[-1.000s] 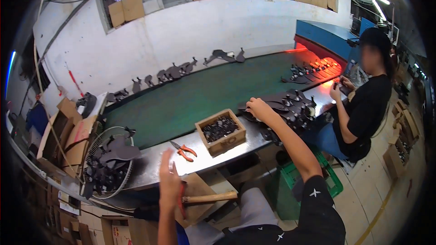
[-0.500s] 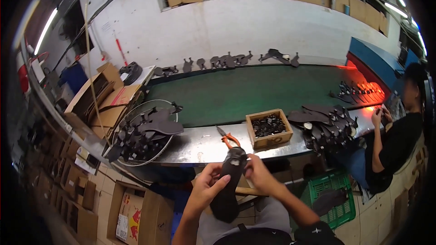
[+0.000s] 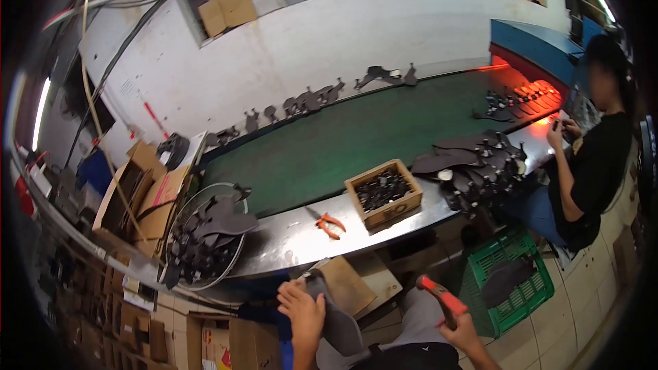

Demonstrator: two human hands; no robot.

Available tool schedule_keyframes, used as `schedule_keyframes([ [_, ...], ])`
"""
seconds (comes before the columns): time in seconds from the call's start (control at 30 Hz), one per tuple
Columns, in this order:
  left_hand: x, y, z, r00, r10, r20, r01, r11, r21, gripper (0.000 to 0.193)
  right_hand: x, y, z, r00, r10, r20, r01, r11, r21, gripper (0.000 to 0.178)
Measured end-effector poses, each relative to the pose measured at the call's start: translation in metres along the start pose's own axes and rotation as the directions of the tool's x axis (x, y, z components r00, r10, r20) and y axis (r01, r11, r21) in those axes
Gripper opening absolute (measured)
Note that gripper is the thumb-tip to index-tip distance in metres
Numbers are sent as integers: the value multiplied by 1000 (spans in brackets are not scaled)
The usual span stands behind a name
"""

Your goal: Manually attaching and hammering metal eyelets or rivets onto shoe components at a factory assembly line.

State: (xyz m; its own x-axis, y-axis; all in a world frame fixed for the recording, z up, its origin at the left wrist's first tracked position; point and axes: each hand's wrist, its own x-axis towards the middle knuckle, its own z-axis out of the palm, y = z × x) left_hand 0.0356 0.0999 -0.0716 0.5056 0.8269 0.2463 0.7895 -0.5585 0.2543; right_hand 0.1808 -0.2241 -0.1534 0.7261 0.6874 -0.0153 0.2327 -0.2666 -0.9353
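Note:
My left hand [image 3: 302, 308] grips a dark grey sandal sole [image 3: 340, 325] near its upper end, with black and shiny fittings partly hidden by the fingers. The sole slants down over my lap beside a tan board [image 3: 347, 285]. To the right, my right hand [image 3: 462, 334] is closed around a hammer [image 3: 444, 296] with an orange-red part, held apart from the sole. Orange-handled pliers [image 3: 329, 225] lie on the metal bench edge [image 3: 274, 241], beside a wooden box [image 3: 384, 214] of small black parts.
A round basket [image 3: 236, 257] of dark soles stands at the left, and more soles [image 3: 473, 168] are heaped at the right. Behind runs a green conveyor belt [image 3: 308, 154]. A green crate [image 3: 510, 315] sits on the floor near a seated co-worker [image 3: 593, 164].
My right hand has left the sole, moved right and taken hold of the hammer. My left hand has brought the sole lower and left, uncovering the tan board. The view has tilted.

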Motion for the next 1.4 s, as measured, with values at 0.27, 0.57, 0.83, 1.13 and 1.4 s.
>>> schedule_keyframes([
  [0.27,187,153,51,716,657,-235,-691,618,-376,11,-13,-28,-10,922,386,-13,-245,609,754,31],
  [0.57,239,212,139,727,685,42,-651,708,-275,18,-27,-15,-18,866,387,-316,-322,916,238,23],
  [0.83,243,182,126,853,515,80,-352,683,-640,19,-13,3,-17,898,342,-278,-273,927,258,24],
  [1.13,252,160,143,745,667,-12,-552,606,-573,25,34,-34,3,949,92,-303,-19,972,236,19],
  [1.4,195,151,63,876,473,95,-28,247,-969,34,48,-72,-13,988,125,-88,-83,920,382,34],
])
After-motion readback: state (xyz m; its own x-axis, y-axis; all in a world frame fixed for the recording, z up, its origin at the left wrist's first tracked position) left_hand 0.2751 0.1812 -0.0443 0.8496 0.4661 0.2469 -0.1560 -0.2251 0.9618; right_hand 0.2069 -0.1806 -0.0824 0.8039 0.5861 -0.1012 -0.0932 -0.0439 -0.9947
